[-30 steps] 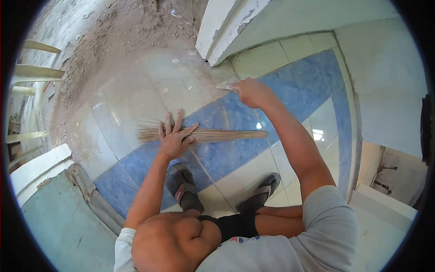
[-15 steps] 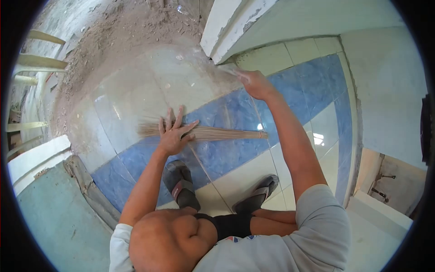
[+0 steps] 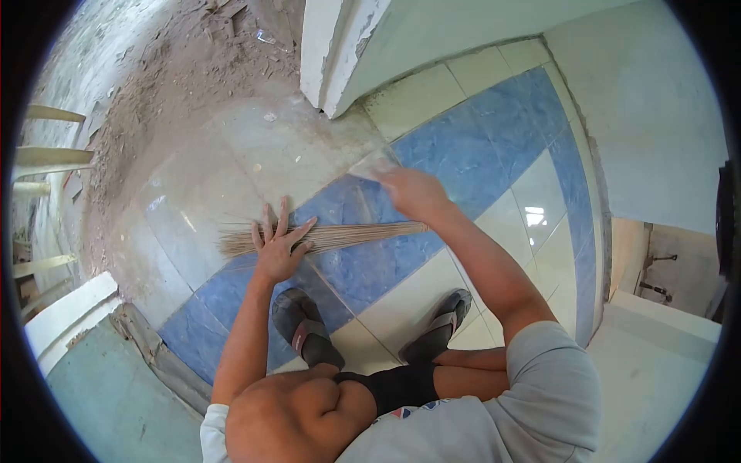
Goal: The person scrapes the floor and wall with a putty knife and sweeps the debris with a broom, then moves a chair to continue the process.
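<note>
A broom of thin brown sticks (image 3: 355, 234) lies across the tiled floor, its loose ends fanned out at the left. Pressed flat over the sticks near that fanned end is my left hand (image 3: 278, 253), fingers spread and not wrapped around them. My right hand (image 3: 415, 194) is closed, above the broom's bound end and partly covering it. From its fingers a pale, whitish flat thing (image 3: 373, 167) sticks out to the left; motion blurs it and I cannot make out its kind.
Dirt and rubble (image 3: 177, 62) cover the ground beyond the dusty tiles. A chipped white wall end (image 3: 340, 62) juts in at the top. Pale chair legs (image 3: 54, 159) stand at the left. My feet in dark sandals (image 3: 305, 320) are close below the broom.
My right hand has come down and left, closer to the broom, with the pale thing in it. My left hand stays spread on the sticks. The view has shifted slightly.
</note>
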{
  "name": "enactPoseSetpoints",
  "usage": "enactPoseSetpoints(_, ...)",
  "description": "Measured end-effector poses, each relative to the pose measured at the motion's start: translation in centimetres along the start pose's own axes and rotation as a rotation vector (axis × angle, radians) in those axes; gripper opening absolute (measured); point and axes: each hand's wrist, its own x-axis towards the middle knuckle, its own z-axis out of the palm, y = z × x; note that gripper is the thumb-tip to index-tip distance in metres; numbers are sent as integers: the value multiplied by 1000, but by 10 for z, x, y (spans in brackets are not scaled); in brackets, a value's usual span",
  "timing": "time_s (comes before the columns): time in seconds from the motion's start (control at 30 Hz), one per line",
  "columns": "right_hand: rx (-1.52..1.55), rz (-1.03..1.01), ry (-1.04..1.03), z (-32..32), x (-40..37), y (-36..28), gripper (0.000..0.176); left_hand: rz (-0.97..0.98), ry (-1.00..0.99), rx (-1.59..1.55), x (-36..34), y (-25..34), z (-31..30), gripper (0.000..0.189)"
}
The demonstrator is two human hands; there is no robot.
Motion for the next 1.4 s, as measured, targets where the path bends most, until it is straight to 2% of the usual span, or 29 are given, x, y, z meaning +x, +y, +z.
enactPoseSetpoints(0.13,-18,86,123,-13,0,62,47,-17,-20,7,2,3,-3,54)
enactPoseSetpoints(0.3,-150,-17,207,-6,118,89,40,-28,-27,16,5,3,-5,52)
enactPoseSetpoints(0.33,-141,-16,200,-17,119,80,40,-5,-14,9,2,2,-2,52)
enactPoseSetpoints(0.4,-135,86,24,-63,115,56,41,-8,-14,-1,0,1,0,51)
enactPoseSetpoints(0.5,-212,145,-64,-61,91,60,33,-4,-4,-11,3,1,-2,51)
enactPoseSetpoints(0.6,-176,108,-21,-61,77,54,31,-18,-4,5,8,2,-2,50)
enactPoseSetpoints(0.73,-134,96,18,-77,131,55,36,2,-15,40,13,5,-2,50)
enactPoseSetpoints(0.87,-189,11,3,-72,105,70,38,14,-7,23,10,1,0,50)
enactPoseSetpoints(0.97,-202,80,-59,-70,100,74,40,-8,9,9,10,0,3,51)
enactPoseSetpoints(1.13,-77,57,183,-45,127,76,40,-6,5,38,12,1,3,52)
enactPoseSetpoints(1.17,-79,45,170,-34,123,73,40,-22,2,29,9,-1,5,52)
enactPoseSetpoints(1.23,-135,-8,5,-14,95,60,46,2,24,25,9,-2,6,52)
enactPoseSetpoints(1.33,-169,-55,-11,20,14,1,51,25,75,11,6,1,4,54)
enactPoseSetpoints(1.4,-153,-81,2,26,5,-29,52,13,65,0,4,7,-1,57)
